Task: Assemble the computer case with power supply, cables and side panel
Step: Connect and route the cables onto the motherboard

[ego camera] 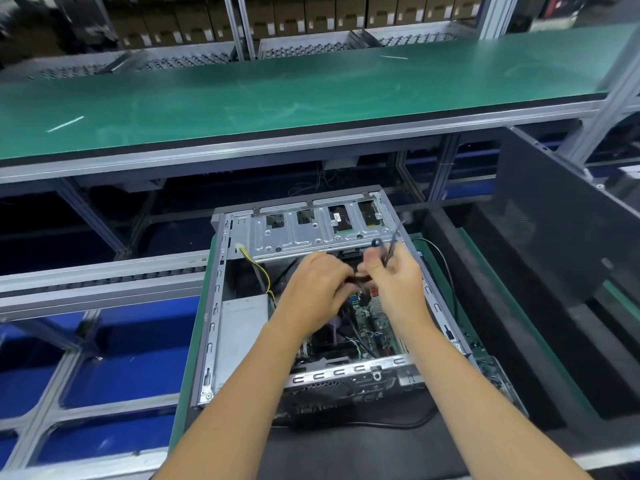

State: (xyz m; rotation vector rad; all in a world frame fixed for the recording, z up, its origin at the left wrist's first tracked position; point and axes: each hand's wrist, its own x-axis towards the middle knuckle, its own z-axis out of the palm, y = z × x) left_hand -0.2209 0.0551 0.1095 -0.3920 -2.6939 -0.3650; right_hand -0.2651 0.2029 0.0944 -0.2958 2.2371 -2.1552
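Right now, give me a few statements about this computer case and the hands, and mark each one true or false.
1. The computer case lies open with its inside showing. True.
2. Both hands hold black cables above the circuit board. True.
3. The side panel is already fitted on the case. False: it stands off to the right.
4. The left hand rests on the green shelf. False: it is over the case.
5. The right hand grips cables. True.

One head view, worn by me.
It looks forward and down, close over the open case point(311, 306) and my forearms.
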